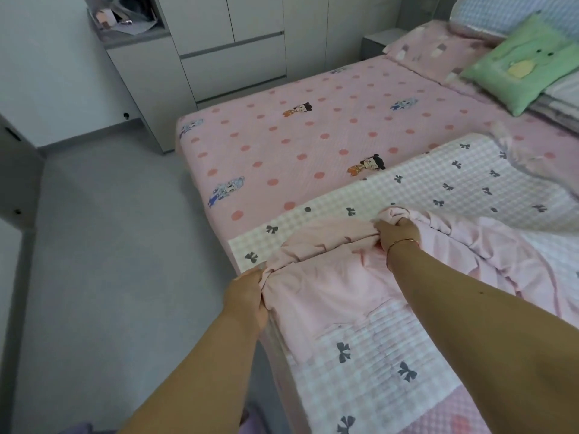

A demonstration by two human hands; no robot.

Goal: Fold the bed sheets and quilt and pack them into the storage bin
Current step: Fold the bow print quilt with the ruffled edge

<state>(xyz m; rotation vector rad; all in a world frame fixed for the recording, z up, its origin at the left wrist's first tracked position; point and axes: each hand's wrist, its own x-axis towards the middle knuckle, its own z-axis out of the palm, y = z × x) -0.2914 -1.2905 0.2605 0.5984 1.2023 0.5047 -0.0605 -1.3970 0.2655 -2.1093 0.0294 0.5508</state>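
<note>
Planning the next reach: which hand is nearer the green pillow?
Right. The right hand grips the pink sheet farther up the bed, toward the green pillow; the left hand grips it at the bed's near edge.

Item count: bedding and hands

Two hands, left [247, 296] and right [396, 234]; one checked quilt [438, 183]; one plain pink sheet [329, 277]; one green cushion [520, 64]; one pink pillow [438, 48].
</note>
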